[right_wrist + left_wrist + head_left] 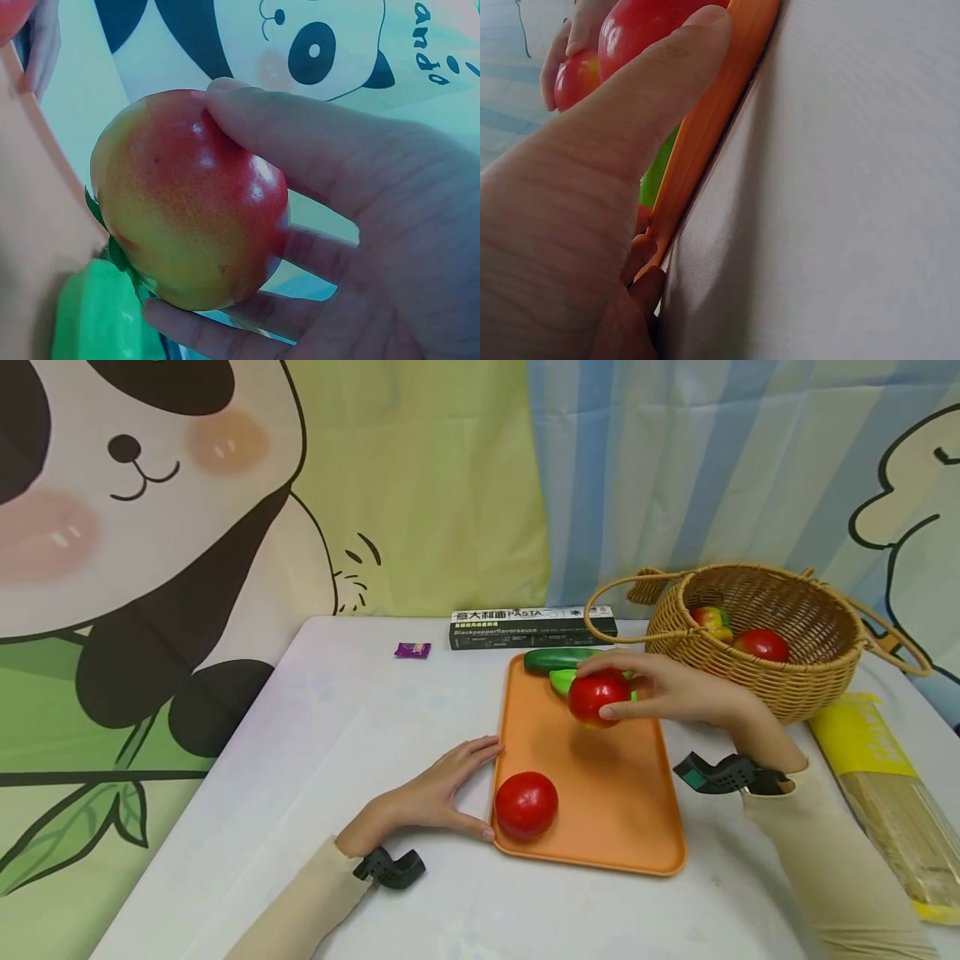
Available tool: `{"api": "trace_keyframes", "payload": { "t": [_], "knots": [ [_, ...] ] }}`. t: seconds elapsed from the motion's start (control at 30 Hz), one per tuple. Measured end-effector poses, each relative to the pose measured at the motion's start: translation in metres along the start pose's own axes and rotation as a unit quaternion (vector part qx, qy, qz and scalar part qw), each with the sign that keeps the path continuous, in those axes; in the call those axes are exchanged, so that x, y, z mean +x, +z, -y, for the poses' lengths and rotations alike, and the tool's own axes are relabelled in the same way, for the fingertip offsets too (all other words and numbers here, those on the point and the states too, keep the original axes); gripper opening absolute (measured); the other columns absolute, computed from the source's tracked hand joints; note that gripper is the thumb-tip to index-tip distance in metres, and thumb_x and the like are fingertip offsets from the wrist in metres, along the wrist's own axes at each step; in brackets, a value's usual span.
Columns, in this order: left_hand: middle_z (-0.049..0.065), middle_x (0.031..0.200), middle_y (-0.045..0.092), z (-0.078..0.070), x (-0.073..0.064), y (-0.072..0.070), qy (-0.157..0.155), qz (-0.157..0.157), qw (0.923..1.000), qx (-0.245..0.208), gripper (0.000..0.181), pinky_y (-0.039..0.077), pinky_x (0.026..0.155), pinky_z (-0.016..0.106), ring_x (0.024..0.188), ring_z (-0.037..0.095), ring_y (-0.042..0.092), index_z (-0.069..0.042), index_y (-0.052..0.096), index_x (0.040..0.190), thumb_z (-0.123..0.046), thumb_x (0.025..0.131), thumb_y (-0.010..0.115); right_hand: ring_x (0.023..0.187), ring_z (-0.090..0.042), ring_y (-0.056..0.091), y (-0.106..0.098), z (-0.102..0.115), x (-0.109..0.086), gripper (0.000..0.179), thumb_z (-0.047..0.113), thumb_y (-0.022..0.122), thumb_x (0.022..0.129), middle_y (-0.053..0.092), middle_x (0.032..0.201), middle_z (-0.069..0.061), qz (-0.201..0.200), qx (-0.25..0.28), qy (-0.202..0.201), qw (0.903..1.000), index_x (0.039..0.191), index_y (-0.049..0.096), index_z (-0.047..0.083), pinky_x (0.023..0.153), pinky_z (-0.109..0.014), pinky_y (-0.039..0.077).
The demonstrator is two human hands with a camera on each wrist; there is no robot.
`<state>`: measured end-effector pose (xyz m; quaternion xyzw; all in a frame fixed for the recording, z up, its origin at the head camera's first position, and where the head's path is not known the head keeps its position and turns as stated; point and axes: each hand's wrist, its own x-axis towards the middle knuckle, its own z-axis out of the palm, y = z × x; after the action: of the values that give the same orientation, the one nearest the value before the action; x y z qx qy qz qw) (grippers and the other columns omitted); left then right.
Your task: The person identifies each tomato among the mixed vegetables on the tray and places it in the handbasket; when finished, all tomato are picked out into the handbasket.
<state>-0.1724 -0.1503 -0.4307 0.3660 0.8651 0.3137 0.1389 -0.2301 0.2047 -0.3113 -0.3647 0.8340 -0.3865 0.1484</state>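
Observation:
Over the orange tray (600, 802), my right hand (667, 689) grips a red-and-yellow fruit (187, 202) with small green leaves at one end. Thumb and fingers curve round its sides, and it hangs above the tray. My left hand (435, 789) lies at the tray's left edge, fingers spread, with the thumb and fingertips at the rim. Close by that thumb, a round red fruit (527, 806) sits in the tray's near left corner. At the far end lie a dark green cucumber (558, 660) and a bright green vegetable (561, 682), partly hidden by the held fruit.
A wicker basket (757, 672) with several fruits, one a red fruit (762, 645), stands at the back right. Its handle reaches toward a black pasta box (532, 631) behind the tray. A noodle packet (892, 802) lies far right; a small purple packet (412, 650) lies back left.

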Motion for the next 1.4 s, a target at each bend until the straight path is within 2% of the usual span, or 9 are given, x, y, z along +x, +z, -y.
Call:
{"api": "trace_keyframes", "payload": {
  "t": [0.17, 0.3, 0.5, 0.57, 0.77, 1.03, 1.27, 1.4],
  "knots": [
    [-0.003, 0.161, 0.016, -0.001, 0.001, 0.000, -0.007, 0.004, 1.0000, -0.003, 0.109, 0.024, 0.117, 0.050, 0.147, 0.019, 0.016, -0.020, 0.023, 0.156, -0.048, 0.070, 0.084, 0.110, -0.019, 0.052, -0.008, 0.005, -0.007, 0.047, 0.018, 0.072, 0.090, 0.050, 0.139, -0.003, -0.013, -0.008, 0.002, 0.9999, 0.134, 0.056, 0.020, 0.084, -0.029, 0.052],
    [-0.002, 0.161, 0.017, -0.001, 0.001, 0.000, -0.007, 0.004, 1.0000, -0.005, 0.109, 0.024, 0.117, 0.051, 0.147, 0.021, 0.017, -0.020, 0.023, 0.156, -0.048, 0.071, 0.084, 0.118, -0.015, 0.050, -0.013, 0.007, -0.010, 0.047, 0.018, 0.073, 0.089, 0.053, 0.136, 0.000, -0.034, -0.031, -0.001, 0.9989, 0.133, 0.058, 0.021, 0.090, -0.027, 0.051],
    [0.000, 0.161, 0.018, -0.001, 0.001, 0.001, -0.001, 0.001, 1.0000, -0.006, 0.108, 0.025, 0.116, 0.053, 0.147, 0.024, 0.018, -0.019, 0.024, 0.156, -0.048, 0.071, 0.084, 0.124, -0.018, 0.046, -0.023, 0.010, -0.015, 0.047, 0.016, 0.073, 0.089, 0.052, 0.137, 0.002, -0.054, -0.048, 0.013, 0.9973, 0.132, 0.058, 0.023, 0.089, -0.024, 0.051],
    [0.000, 0.161, 0.018, -0.001, 0.000, 0.000, 0.000, 0.000, 1.0000, -0.005, 0.108, 0.025, 0.116, 0.054, 0.147, 0.024, 0.018, -0.019, 0.024, 0.156, -0.048, 0.071, 0.084, 0.124, -0.016, 0.045, -0.026, 0.011, -0.017, 0.046, 0.016, 0.073, 0.089, 0.052, 0.138, 0.002, -0.058, -0.044, 0.024, 0.9971, 0.132, 0.059, 0.023, 0.088, -0.024, 0.051],
    [0.000, 0.161, 0.018, -0.003, -0.001, -0.002, -0.002, 0.002, 1.0000, -0.007, 0.108, 0.024, 0.116, 0.053, 0.147, 0.023, 0.018, -0.018, 0.024, 0.156, -0.049, 0.071, 0.084, 0.115, -0.011, 0.051, -0.037, 0.012, -0.024, 0.048, 0.007, 0.071, 0.089, 0.053, 0.136, -0.002, -0.075, -0.041, 0.011, 0.9963, 0.133, 0.058, 0.017, 0.086, -0.021, 0.053],
    [-0.001, 0.161, 0.018, 0.000, 0.000, -0.002, -0.002, -0.001, 1.0000, -0.008, 0.107, 0.024, 0.116, 0.054, 0.147, 0.023, 0.018, -0.019, 0.025, 0.155, -0.050, 0.071, 0.083, 0.107, -0.006, 0.056, -0.048, 0.002, -0.033, 0.054, -0.005, 0.073, 0.083, 0.055, 0.131, 0.003, -0.144, -0.053, -0.032, 0.9876, 0.133, 0.057, 0.009, 0.084, -0.013, 0.051],
    [-0.003, 0.161, 0.017, 0.002, 0.000, 0.000, -0.001, -0.001, 1.0000, -0.008, 0.108, 0.024, 0.116, 0.053, 0.147, 0.022, 0.017, -0.020, 0.024, 0.156, -0.050, 0.071, 0.083, 0.111, -0.007, 0.055, -0.056, -0.006, -0.040, 0.057, -0.007, 0.069, 0.086, 0.053, 0.133, 0.005, -0.194, -0.025, -0.017, 0.9806, 0.137, 0.055, 0.011, 0.081, -0.012, 0.052],
    [-0.003, 0.161, 0.017, 0.001, 0.001, 0.000, -0.001, -0.001, 1.0000, -0.008, 0.108, 0.023, 0.117, 0.052, 0.147, 0.021, 0.017, -0.021, 0.023, 0.156, -0.050, 0.071, 0.084, 0.112, -0.005, 0.055, -0.060, -0.008, -0.046, 0.054, -0.008, 0.066, 0.087, 0.053, 0.133, 0.007, -0.232, -0.002, -0.006, 0.9728, 0.137, 0.055, 0.009, 0.079, -0.012, 0.052]
  ]
}}
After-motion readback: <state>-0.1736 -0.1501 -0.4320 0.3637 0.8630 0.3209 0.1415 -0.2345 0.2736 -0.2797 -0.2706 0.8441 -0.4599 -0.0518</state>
